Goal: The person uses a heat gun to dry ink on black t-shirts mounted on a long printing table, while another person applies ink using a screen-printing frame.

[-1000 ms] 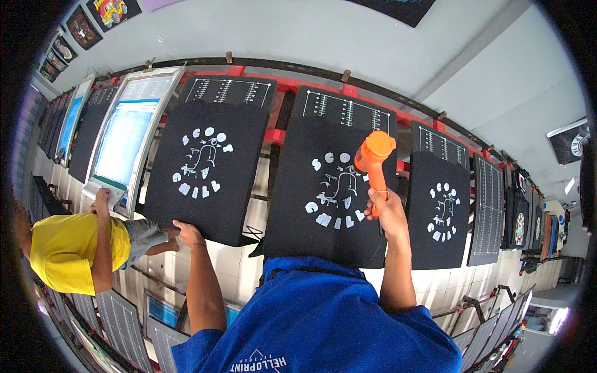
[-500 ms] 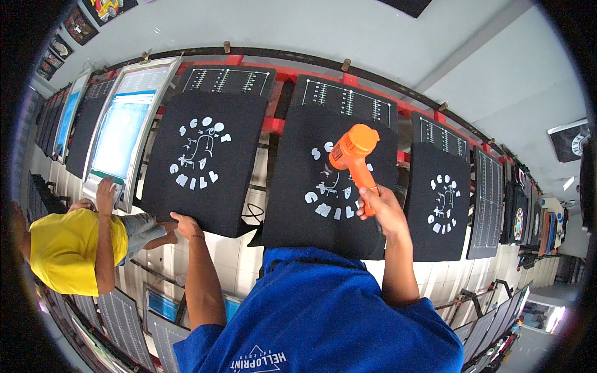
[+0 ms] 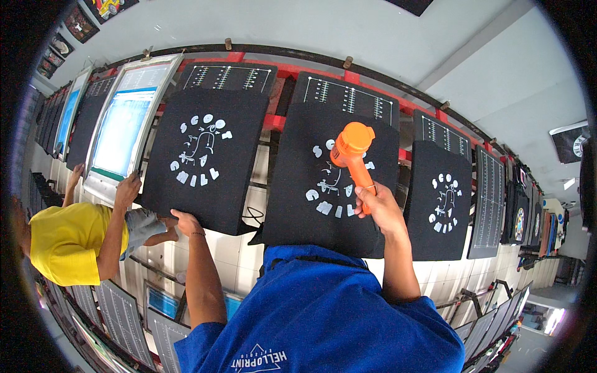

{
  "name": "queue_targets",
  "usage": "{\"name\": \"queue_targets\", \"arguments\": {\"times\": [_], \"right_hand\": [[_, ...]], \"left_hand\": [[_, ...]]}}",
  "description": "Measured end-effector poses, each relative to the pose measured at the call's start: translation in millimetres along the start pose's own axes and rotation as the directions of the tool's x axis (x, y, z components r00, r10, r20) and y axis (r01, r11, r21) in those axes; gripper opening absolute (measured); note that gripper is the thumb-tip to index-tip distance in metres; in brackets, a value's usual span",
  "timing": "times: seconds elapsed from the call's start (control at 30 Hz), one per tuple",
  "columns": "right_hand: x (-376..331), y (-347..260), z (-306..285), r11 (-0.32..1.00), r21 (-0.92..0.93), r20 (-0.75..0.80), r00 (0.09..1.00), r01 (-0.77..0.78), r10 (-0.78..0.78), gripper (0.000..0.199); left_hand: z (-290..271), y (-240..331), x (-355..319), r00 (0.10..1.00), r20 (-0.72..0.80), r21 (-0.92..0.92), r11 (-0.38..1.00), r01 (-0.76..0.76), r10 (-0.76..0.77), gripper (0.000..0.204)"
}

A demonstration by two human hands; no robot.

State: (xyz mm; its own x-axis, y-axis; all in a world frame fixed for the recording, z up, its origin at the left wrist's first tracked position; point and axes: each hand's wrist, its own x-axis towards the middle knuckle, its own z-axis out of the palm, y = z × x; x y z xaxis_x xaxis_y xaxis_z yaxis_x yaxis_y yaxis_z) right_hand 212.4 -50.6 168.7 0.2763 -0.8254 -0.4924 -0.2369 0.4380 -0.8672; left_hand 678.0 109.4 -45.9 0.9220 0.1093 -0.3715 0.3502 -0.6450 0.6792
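My right hand (image 3: 382, 210) is closed round the handle of an orange heat gun (image 3: 354, 142). It hangs over a black T-shirt (image 3: 292, 217) with a white scooter drawing and a ring of lettering, hiding part of the print. The shirt is laid over a flat printing board (image 3: 354, 99). To the left, my left hand (image 3: 188, 224) is at the near edge of another black T-shirt (image 3: 214, 208) with the same white print. A finger is stretched along that edge; the other fingers are partly hidden.
A third printed black shirt (image 3: 429, 236) lies on the right. At left, a co-worker in a yellow shirt (image 3: 68, 242) has both hands at the near end of a screen frame (image 3: 138, 124). A red and black rail (image 3: 348, 77) runs behind the boards; more boards (image 3: 124, 317) stand behind me.
The heat gun has shifted slightly left and tilted a little. My left hand has barely moved. The co-worker's hands have moved apart to the near corners of the screen frame.
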Motion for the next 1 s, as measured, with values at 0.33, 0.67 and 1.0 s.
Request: {"name": "queue_targets", "arguments": {"times": [0.33, 0.67, 1.0], "right_hand": [[-8, 0, 5, 0.998, 0.053, 0.094, 0.995, -0.045, 0.04, 0.028], [-20, -5, 5, 0.995, 0.053, 0.124, 0.989, -0.086, 0.078, 0.03], [-32, 0, 14, 0.994, -0.041, 0.141, 0.984, -0.1, 0.104, 0.029]], "left_hand": [[-3, -1, 5, 0.998, 0.059, -0.011, 1.0, 0.009, -0.008, 0.092], [1, -2, 4, 1.0, 0.003, -0.003, 1.0, -0.005, 0.005, 0.098], [2, -1, 1, 1.0, -0.007, -0.003, 1.0, 0.004, -0.004, 0.097]]}}
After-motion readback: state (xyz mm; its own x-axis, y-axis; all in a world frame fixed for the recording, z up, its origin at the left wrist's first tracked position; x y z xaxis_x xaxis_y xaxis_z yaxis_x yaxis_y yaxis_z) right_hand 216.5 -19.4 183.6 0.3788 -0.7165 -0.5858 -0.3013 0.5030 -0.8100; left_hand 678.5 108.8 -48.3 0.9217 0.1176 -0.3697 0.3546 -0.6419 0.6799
